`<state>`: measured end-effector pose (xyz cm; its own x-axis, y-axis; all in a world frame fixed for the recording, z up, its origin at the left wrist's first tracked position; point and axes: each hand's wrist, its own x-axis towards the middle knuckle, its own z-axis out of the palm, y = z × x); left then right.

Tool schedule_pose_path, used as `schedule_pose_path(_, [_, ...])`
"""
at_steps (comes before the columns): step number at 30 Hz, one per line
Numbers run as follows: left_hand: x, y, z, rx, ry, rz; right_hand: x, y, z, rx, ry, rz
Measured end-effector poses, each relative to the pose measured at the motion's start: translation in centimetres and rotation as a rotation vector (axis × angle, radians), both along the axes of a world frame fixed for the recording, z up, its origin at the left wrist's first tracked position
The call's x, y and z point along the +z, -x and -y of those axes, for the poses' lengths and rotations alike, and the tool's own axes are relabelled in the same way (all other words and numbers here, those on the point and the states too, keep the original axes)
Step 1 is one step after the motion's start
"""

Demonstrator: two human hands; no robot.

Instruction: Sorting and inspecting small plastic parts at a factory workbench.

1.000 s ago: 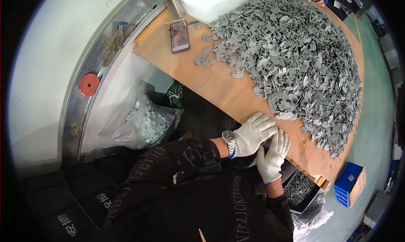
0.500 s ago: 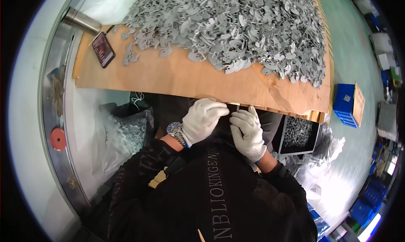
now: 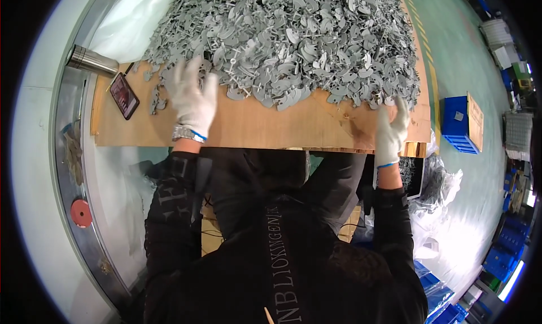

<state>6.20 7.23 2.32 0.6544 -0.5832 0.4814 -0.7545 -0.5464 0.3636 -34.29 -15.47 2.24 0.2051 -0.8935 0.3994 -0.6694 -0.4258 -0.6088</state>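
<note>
Along grey parts (image 3: 288, 53): left hand (image 3: 193, 101), right hand (image 3: 391, 131), spread.

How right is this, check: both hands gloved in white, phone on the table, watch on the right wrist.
The watch is on the left wrist, not the right; the head view shows it. The left hand and right hand are gloved in white, and the phone lies on the table.

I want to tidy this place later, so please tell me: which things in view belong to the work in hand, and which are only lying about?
Seem part of the work:
heap of grey parts, beside the gloves
white gloves, being worn
wooden table

Seem only lying about:
phone
steel flask
red disc
blue crate
</note>
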Motion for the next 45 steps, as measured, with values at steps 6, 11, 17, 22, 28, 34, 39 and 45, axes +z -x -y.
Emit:
schedule_pose_path(6, [-1.8, -7.4, -6.0, 0.151, 0.075, -0.113, -2.7, 1.6, 2.3, -0.120, -0.230, 0.130])
schedule_pose_path(11, [-2.0, -4.5, -5.5, 0.039, -0.065, -0.116, -2.4, -2.0, 1.1, -0.087, -0.173, -0.031])
schedule_pose_path(17, [-1.9, 1.7, -2.5, -0.152, 0.077, -0.162, -1.9, -7.6, -3.4, 0.082, -0.058, -0.282])
schedule_pose_path(22, [-0.4, 4.5, -2.2, -0.279, 0.146, -0.163, -2.2, -8.5, -5.6, 0.201, -0.022, -0.162])
schedule_pose_path(28, [2.5, 4.4, 0.8, -0.461, -0.082, 0.140, -2.4, -8.7, -6.1, 0.225, -0.032, 0.034])
schedule_pose_path(34, [2.8, 2.4, 3.0, -0.498, -0.509, 0.035, -2.6, -8.3, -6.1, 0.223, -0.012, 0.008])
schedule_pose_path(39, [3.2, 0.7, 2.4, -0.547, -0.314, 0.103, -2.6, -8.4, -5.9, 0.227, -0.009, 0.043])
schedule_pose_path(45, [4.5, -0.3, 1.4, -0.455, 0.062, -0.219, -2.8, -8.3, -5.8, 0.216, -0.037, 0.107])
